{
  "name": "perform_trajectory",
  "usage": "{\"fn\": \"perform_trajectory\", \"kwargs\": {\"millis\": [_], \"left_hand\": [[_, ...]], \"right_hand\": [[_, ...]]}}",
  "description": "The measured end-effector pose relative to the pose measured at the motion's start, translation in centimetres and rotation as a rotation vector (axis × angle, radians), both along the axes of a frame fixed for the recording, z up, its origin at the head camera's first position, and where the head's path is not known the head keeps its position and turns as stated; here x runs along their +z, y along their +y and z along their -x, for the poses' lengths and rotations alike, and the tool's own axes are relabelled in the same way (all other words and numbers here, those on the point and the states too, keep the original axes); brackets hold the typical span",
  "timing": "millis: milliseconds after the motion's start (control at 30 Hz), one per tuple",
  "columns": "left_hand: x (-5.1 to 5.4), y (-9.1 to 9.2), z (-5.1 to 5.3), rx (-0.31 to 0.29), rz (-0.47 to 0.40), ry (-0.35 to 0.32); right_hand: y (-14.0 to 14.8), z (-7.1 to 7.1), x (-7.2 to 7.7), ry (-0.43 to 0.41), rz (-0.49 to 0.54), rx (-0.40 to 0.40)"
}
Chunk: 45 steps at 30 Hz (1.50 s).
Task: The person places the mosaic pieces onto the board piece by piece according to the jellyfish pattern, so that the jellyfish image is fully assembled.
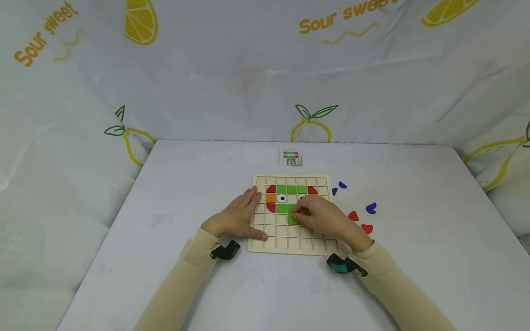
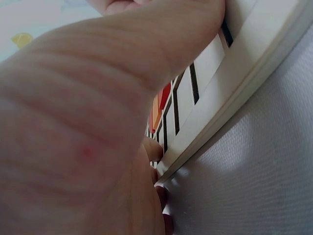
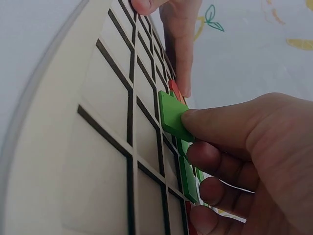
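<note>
Right hand (image 1: 325, 216): pinching flat green square tile (image 3: 171, 115) | tile: over pale wooden grid board (image 1: 281, 231), midway between its left and right edges | left hand (image 1: 237, 214): fingers straight, touching board's left edge

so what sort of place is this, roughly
Probably a tabletop play or filming corner, though the wider room is out of view: a white-topped table, a lemon-print cloth hanging behind it, and a gridded board bearing coloured tiles.
</note>
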<state>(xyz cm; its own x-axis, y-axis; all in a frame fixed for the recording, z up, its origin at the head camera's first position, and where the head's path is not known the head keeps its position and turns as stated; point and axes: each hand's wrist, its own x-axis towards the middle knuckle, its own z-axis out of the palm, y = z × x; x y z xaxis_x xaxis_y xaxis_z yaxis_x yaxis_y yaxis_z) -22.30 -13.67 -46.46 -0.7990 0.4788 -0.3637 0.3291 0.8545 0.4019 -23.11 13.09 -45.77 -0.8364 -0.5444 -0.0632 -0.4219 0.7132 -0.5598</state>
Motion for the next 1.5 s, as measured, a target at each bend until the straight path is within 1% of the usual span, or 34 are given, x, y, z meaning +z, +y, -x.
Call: {"fn": "perform_trajectory", "kwargs": {"millis": [67, 300, 433, 500, 567, 633, 733, 867, 1033, 1167, 1267, 1400, 1500], "left_hand": [[0.0, 0.0, 0.0, -0.002, -0.004, 0.0], [-0.5, 0.0, 0.3, -0.005, 0.017, 0.0], [-0.3, 0.0, 0.3, -0.011, -0.002, 0.0], [-0.1, 0.0, 0.2, -0.012, -0.011, 0.001], [-0.1, 0.0, 0.2, -0.011, -0.011, 0.002], [0.0, 0.0, 0.2, -0.012, -0.007, 0.004], [0.0, 0.1, 0.1, -0.012, -0.014, 0.009], [0.0, 0.1, 0.2, -0.006, -0.004, 0.004], [0.1, 0.2, 0.1, -0.002, 0.003, -0.004], [0.2, 0.2, 0.0, -0.001, -0.005, -0.006], [0.2, 0.1, 0.0, -0.001, -0.007, -0.007], [0.2, 0.1, 0.0, 0.0, -0.012, -0.005], [0.1, 0.1, 0.0, 0.0, -0.018, -0.001]], "right_hand": [[-0.1, 0.0, -0.1, 0.016, -0.017, -0.003], [-0.4, -0.3, -0.2, 0.085, -0.059, -0.003], [-0.5, -0.4, -0.3, 0.097, -0.069, -0.007], [-0.4, -0.4, -0.1, 0.086, -0.073, -0.006], [-0.3, -0.3, 0.2, 0.057, -0.068, -0.012], [0.0, -0.2, 0.7, 0.035, -0.056, -0.023], [1.0, 0.2, 1.7, 0.008, -0.025, -0.064], [2.9, 0.7, 3.1, 0.015, 0.019, -0.096], [5.2, 1.0, 4.5, 0.018, 0.031, -0.12], [6.6, 1.0, 5.1, -0.013, 0.001, -0.135], [7.4, 0.9, 5.4, -0.053, -0.031, -0.143], [8.2, 0.9, 5.5, -0.087, -0.061, -0.141], [8.8, 0.9, 5.4, -0.129, -0.09, -0.143]]}}
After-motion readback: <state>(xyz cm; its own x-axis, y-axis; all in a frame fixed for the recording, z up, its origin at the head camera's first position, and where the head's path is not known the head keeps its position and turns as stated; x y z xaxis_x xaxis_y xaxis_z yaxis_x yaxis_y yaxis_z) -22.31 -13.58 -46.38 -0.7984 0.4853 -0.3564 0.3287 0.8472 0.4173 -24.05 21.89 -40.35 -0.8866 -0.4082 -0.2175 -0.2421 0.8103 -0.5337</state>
